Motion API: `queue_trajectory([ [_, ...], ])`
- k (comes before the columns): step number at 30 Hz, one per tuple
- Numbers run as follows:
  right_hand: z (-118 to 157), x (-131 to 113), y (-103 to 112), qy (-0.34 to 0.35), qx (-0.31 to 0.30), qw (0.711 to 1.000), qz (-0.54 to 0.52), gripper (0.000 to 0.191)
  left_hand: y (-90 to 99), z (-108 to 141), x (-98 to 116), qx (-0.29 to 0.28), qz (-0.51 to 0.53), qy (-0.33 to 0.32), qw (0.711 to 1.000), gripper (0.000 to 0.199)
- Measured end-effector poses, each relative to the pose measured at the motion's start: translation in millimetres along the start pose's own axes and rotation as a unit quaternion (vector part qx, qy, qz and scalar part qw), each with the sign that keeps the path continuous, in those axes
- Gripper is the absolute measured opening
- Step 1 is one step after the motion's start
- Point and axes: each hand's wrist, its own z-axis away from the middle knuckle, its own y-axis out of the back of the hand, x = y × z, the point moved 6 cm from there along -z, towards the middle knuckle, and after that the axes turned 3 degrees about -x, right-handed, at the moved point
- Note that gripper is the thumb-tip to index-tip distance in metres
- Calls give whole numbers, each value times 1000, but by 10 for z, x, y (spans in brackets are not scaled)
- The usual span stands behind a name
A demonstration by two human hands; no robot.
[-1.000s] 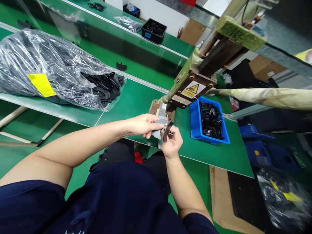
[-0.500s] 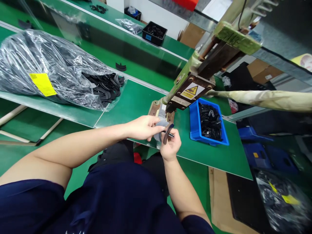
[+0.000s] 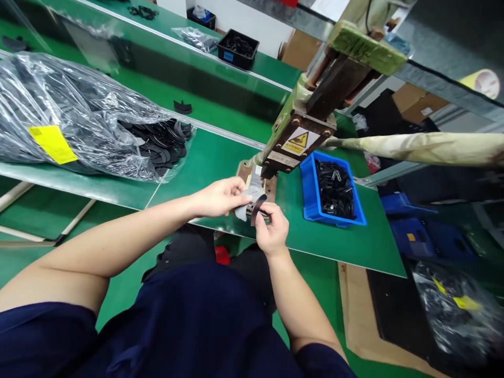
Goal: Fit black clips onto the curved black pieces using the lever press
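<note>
My left hand (image 3: 220, 198) pinches a flat grey curved piece (image 3: 241, 209) by its left side, at the foot of a hand press (image 3: 302, 140). Just to the right, my right hand (image 3: 274, 231) is closed on a dark curved strip (image 3: 258, 209), which stands on edge between the thumb and fingers. The two pieces are close together; whether they touch I cannot tell. Behind them a pale fixture (image 3: 256, 182) sits on the press's base plate (image 3: 271, 188). The fingertips of my right hand are partly hidden by the strip.
A blue bin (image 3: 309, 197) of small black parts stands right of the press. At left lies a large clear plastic bag (image 3: 90, 105), with dark curved pieces (image 3: 167, 147) at its mouth. The press's long handle (image 3: 425, 147) reaches out to the right.
The view has shifted slightly. Both hands stay at the press base; the grey piece now shows lower left of the dark strip, which overlaps it less than before.
</note>
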Motion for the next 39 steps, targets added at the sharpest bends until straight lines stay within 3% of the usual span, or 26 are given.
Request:
queue_trajectory([
  [3, -27, -51, 32, 23, -20, 999, 38, 17, 65, 99, 191, 101, -137, -119, 978, 29],
  [6, -45, -83, 13, 38, -38, 997, 60, 14, -51, 115, 253, 61, -226, -164, 958, 32],
  [11, -17, -109, -8, 56, -42, 996, 52, 11, -117, -4, 100, 6, -161, -108, 981, 40],
  [15, 22, -89, 24, 52, -21, 998, 27, 18, -81, -29, 2, 33, -47, -65, 996, 35],
  [19, 58, 28, 55, 23, -28, 999, 11, 21, -146, -38, -258, -66, 86, 21, 994, 46],
  [20, 75, 81, 74, 9, -27, 1000, 9, 24, -107, -64, -358, -68, 97, 39, 992, 46],
  [21, 98, 143, 106, -8, -22, 1000, 8, 27, -21, -114, -474, -46, 103, 55, 992, 46],
  [23, 167, 279, 205, -44, 4, 999, 8, 31, 262, -275, -746, 55, 119, 89, 987, 45],
  [25, 257, 402, 328, -74, 37, 997, 10, 28, 592, -508, -1022, 165, 156, 140, 964, 44],
  [27, 350, 493, 439, -93, 57, 994, 13, 24, 886, -834, -1190, 227, 196, 182, 936, 42],
  [29, 426, 547, 533, -104, 68, 992, 20, 21, 1161, -1235, -1173, 255, 204, 184, 927, 39],
  [33, 505, 574, 731, -122, 91, 988, 41, 20, 1551, -1927, -905, 278, 199, 137, 930, 30],
  [36, 514, 549, 955, -133, 112, 983, 58, 21, 1611, -2121, -900, 280, 183, 127, 934, 24],
  [39, 492, 489, 1244, -137, 144, 978, 71, 21, 1565, -2055, -1062, 282, 154, 118, 939, 20],
])
